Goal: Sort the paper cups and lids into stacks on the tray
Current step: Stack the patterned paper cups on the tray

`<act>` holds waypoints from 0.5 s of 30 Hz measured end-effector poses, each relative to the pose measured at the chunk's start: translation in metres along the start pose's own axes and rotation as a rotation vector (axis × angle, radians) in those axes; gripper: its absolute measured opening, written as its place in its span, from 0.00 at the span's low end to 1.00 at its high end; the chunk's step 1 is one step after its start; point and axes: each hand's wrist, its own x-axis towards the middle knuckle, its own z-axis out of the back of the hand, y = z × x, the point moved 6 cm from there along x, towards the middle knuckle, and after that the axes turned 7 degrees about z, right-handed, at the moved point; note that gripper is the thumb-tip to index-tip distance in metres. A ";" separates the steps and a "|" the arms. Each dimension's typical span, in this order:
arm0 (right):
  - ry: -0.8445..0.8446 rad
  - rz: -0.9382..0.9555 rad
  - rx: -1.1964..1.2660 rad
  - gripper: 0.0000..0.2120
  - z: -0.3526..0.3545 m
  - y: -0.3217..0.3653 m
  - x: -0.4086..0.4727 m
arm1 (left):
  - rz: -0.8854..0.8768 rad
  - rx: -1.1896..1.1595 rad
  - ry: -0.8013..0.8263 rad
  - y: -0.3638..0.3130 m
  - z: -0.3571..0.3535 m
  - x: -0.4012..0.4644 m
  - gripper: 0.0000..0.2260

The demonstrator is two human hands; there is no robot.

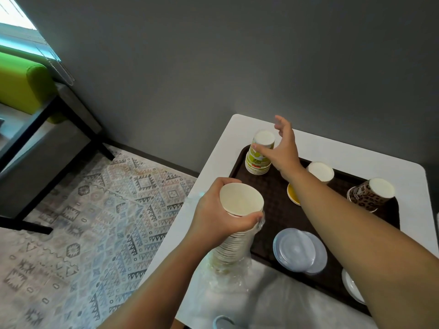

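Observation:
A dark brown tray (273, 210) lies on a white table. My left hand (218, 210) grips the top of a tall stack of paper cups (234, 243) in a clear plastic sleeve, at the tray's near left edge. My right hand (280, 150) reaches to the tray's far left corner, its fingers spread beside an upside-down stack of green cups (260, 155), thumb touching its side. A leopard-print cup stack (370, 193), a white-bottomed cup (320, 172) and a yellow cup (292, 193) stand further right. Clear lids (297, 250) lie stacked near the front.
The white table (213, 176) ends close to the tray on the left, with a patterned rug (95, 210) below. Crumpled clear plastic (237, 281) lies at the table's front. White lids (351, 286) sit at the tray's near right. A grey wall stands behind.

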 end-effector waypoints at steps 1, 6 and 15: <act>0.003 0.057 -0.046 0.38 0.001 0.004 -0.002 | 0.001 -0.005 -0.003 -0.001 0.000 0.000 0.30; 0.040 0.182 -0.268 0.30 0.001 0.025 -0.018 | 0.009 -0.012 -0.010 -0.001 -0.001 -0.001 0.30; 0.784 0.225 -0.311 0.23 0.007 0.119 -0.094 | 0.029 -0.018 -0.054 0.000 -0.005 0.000 0.32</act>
